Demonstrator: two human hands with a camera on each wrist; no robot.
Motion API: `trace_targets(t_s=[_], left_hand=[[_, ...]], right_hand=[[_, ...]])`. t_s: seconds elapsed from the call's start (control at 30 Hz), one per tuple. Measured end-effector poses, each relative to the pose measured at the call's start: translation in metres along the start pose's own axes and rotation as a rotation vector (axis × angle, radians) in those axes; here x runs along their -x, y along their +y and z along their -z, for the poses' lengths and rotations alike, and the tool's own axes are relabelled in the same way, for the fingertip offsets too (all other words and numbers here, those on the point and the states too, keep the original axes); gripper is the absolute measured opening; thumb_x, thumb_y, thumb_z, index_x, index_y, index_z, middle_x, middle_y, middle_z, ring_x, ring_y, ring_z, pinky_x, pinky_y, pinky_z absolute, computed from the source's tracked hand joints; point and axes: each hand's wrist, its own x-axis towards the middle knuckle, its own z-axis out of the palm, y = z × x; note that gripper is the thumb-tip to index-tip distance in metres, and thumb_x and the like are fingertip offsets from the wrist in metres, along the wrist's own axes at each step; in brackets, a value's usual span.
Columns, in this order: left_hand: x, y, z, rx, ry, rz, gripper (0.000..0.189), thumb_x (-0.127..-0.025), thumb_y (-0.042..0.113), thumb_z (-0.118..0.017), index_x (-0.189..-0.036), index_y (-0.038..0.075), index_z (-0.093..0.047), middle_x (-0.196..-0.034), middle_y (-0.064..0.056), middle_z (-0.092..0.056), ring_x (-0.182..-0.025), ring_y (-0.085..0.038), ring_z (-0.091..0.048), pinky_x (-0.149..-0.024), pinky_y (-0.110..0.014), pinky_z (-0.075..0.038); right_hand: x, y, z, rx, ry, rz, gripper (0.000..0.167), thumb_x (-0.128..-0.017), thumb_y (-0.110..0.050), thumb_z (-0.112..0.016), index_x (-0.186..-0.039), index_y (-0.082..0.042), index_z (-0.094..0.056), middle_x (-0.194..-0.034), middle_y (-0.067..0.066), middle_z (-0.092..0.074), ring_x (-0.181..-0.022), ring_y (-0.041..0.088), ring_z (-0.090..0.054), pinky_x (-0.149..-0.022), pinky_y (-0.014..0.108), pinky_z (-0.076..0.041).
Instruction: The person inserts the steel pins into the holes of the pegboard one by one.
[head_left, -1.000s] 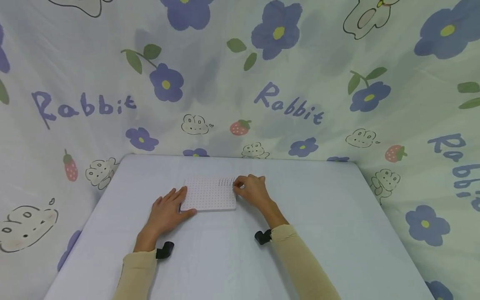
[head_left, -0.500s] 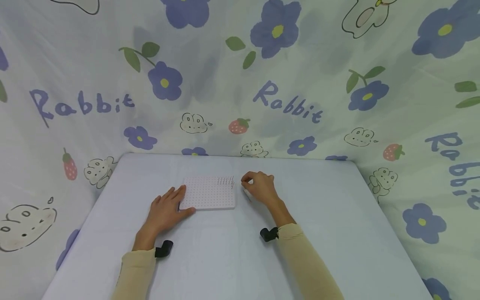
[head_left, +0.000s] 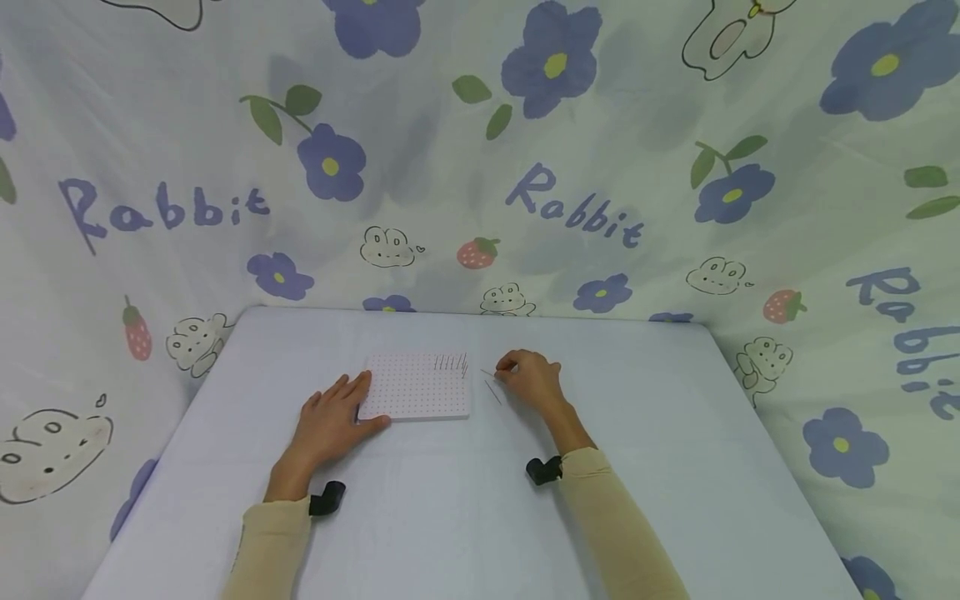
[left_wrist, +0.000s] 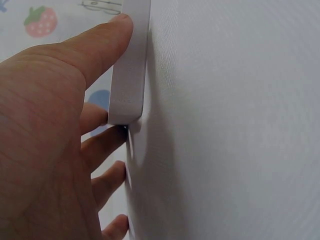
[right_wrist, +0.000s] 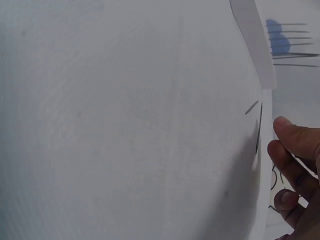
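Note:
A white board [head_left: 416, 392] with a grid of small holes lies flat on the table. Several thin metal needles [right_wrist: 295, 64] stand up from its far right corner. My left hand [head_left: 330, 425] rests against the board's left end, fingers extended, thumb along the near edge. To the right of the board, my right hand [head_left: 531, 381] is low over the table. Its thumb and index finger are slightly apart, close to one loose needle [right_wrist: 259, 128]. A second needle [right_wrist: 251, 107] lies beside that one on the white surface.
The white table [head_left: 675, 450] reaches well past the board on both sides. Behind it hangs a patterned cloth [head_left: 442, 150] with flowers and rabbits. Black wrist cameras [head_left: 327, 498] sit on both forearms.
My right hand has let go of a needle at the board's right edge and moved right, over the loose needles on the table. The left hand stays on the board.

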Motion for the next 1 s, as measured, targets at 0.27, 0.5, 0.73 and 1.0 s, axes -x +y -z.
trace_targets(t_s=[0.27,0.5,0.73,1.0], left_hand=[[0.000,0.003,-0.001,-0.001,0.002,-0.007,0.092,-0.091,0.055,-0.067,-0.156,0.001,-0.032,-0.160,-0.021,-0.034,-0.148,-0.046,-0.024,-0.112,-0.073,-0.015],[0.002,0.005,0.000,-0.001,0.008,-0.004,0.092,-0.091,0.055,-0.068,-0.156,0.001,-0.032,-0.159,-0.021,-0.034,-0.148,-0.046,-0.024,-0.112,-0.073,-0.015],[0.004,0.005,-0.001,-0.008,0.018,-0.001,0.092,-0.091,0.056,-0.068,-0.156,0.001,-0.033,-0.159,-0.021,-0.035,-0.148,-0.046,-0.024,-0.112,-0.073,-0.015],[0.005,0.005,-0.005,0.000,0.018,-0.005,0.093,-0.091,0.057,-0.067,-0.156,0.001,-0.032,-0.160,-0.021,-0.034,-0.148,-0.046,-0.024,-0.112,-0.073,-0.014]], right_hand=[[-0.005,0.014,-0.007,-0.075,-0.061,-0.092,0.009,-0.088,-0.031,-0.078,-0.092,-0.024,-0.077,-0.080,-0.011,-0.070,-0.085,0.017,-0.064,-0.093,0.060,-0.036],[-0.007,0.003,-0.008,-0.053,-0.070,-0.133,0.010,-0.087,-0.032,-0.080,-0.088,-0.022,-0.077,-0.079,-0.009,-0.069,-0.085,0.018,-0.063,-0.096,0.061,-0.035],[-0.007,-0.005,-0.009,0.003,-0.062,-0.151,0.011,-0.088,-0.032,-0.079,-0.084,-0.021,-0.079,-0.082,-0.008,-0.072,-0.088,0.019,-0.064,-0.103,0.068,-0.031],[-0.006,-0.001,-0.014,0.021,-0.066,-0.135,0.015,-0.091,-0.029,-0.076,-0.078,-0.023,-0.075,-0.075,-0.010,-0.068,-0.082,0.017,-0.061,-0.104,0.071,-0.028]])
